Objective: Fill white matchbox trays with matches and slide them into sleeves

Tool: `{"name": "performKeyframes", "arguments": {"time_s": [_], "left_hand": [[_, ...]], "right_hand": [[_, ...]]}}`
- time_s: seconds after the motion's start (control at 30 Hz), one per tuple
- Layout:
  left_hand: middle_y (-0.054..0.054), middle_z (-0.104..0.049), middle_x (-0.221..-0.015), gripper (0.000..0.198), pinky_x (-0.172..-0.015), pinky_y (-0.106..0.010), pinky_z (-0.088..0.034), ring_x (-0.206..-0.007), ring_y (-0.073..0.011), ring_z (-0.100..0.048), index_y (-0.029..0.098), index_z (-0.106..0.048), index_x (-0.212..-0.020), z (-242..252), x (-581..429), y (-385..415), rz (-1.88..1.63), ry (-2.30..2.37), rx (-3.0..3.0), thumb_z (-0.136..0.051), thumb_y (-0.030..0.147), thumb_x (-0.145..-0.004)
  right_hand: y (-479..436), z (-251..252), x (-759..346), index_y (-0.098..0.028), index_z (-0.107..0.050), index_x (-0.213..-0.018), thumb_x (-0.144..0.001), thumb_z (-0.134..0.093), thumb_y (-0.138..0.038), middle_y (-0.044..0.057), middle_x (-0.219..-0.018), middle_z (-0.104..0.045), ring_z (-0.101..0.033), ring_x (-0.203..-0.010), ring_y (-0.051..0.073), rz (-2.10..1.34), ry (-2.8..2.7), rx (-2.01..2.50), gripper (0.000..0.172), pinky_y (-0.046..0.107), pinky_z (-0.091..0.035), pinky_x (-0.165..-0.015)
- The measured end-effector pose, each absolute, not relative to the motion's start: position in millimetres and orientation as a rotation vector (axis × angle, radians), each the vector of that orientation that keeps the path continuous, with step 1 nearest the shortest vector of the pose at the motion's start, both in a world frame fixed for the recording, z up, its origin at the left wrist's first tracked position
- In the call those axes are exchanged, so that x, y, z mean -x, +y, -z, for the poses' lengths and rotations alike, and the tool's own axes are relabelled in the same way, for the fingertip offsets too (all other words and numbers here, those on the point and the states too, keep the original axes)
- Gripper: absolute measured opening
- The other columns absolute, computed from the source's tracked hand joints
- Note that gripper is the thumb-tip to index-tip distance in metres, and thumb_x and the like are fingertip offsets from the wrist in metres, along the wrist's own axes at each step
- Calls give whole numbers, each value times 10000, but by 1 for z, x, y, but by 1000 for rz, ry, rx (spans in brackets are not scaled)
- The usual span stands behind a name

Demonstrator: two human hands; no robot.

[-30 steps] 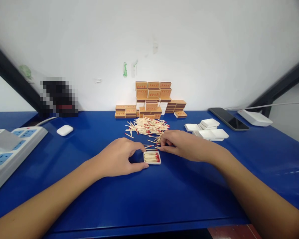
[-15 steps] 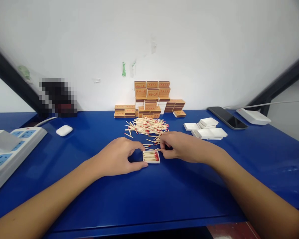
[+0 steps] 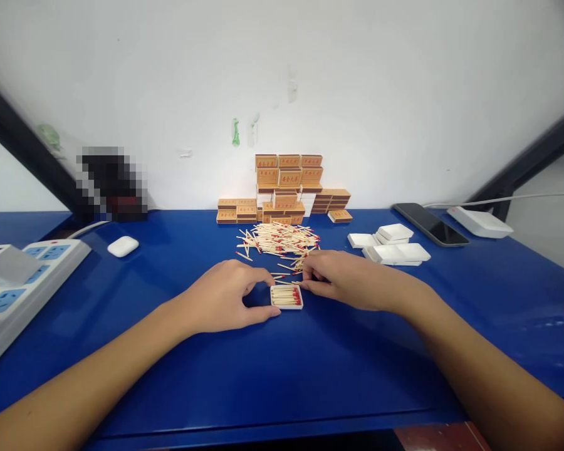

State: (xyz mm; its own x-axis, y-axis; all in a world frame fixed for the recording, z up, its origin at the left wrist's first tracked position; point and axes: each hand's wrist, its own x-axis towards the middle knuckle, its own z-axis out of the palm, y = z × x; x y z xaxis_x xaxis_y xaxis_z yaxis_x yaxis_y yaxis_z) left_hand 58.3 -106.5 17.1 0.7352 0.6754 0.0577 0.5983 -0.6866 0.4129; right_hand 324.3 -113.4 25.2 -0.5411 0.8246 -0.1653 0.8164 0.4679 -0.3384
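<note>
A small white matchbox tray lies on the blue table, with red-tipped matches side by side in it. My left hand steadies its left end, thumb at the near corner and index finger at the far corner. Just off the tray's far right corner, my right hand is pinched round the end of a match; the fingers partly hide it. Beyond both hands spreads a loose heap of matches, a few of them straying toward the tray.
Orange matchboxes are stacked against the wall. Several white trays lie at the right, near a dark phone and a white flat box. At the left are a white earphone case and a power strip.
My right fingertips have dipped slightly beside the tray's far right corner. My left hand stays on the tray, and the whole view has shifted a little.
</note>
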Motion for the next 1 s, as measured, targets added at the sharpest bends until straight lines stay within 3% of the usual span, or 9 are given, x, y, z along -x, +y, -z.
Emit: {"name": "performKeyframes", "arguments": {"time_s": [0.2, 0.57, 0.9, 1.0], "left_hand": [[55, -508, -597, 358, -550, -271, -319, -529, -117, -466, 198, -776, -1084, -16, -57, -105, -305, 968, -2574, -724, 500, -897], [61, -490, -598, 304, -550, -269, -292, -529, -110, -443, 186, -762, -1027, -15, -58, -106, -320, 945, -2572, -733, 458, -894], [64, -492, -594, 327, -552, -266, -293, -526, -110, -440, 202, -766, -1078, -15, -57, -106, -321, 939, -2553, -739, 472, -895], [65, -495, -598, 330, -553, -264, -294, -528, -109, -441, 201, -766, -1078, -15, -57, -107, -316, 948, -2546, -746, 471, -889]], "right_hand": [[-112, -26, -327, -213, -611, -861, -975, -565, -276, 45, -880, -695, -553, -732, 185, -621, -2647, 1561, 137, 314, -348, -639], [-121, -27, -302, -208, -616, -924, -1022, -574, -308, 31, -945, -652, -533, -769, 155, -697, -2539, 1172, 147, 281, -371, -675], [-123, -29, -305, -207, -670, -982, -1009, -672, -361, 34, -976, -672, -582, -812, 170, -658, -2596, 1198, 156, 287, -390, -692], [-123, -30, -306, -211, -689, -970, -998, -679, -308, 29, -961, -679, -594, -835, 172, -636, -2612, 1196, 101, 286, -397, -709]]}}
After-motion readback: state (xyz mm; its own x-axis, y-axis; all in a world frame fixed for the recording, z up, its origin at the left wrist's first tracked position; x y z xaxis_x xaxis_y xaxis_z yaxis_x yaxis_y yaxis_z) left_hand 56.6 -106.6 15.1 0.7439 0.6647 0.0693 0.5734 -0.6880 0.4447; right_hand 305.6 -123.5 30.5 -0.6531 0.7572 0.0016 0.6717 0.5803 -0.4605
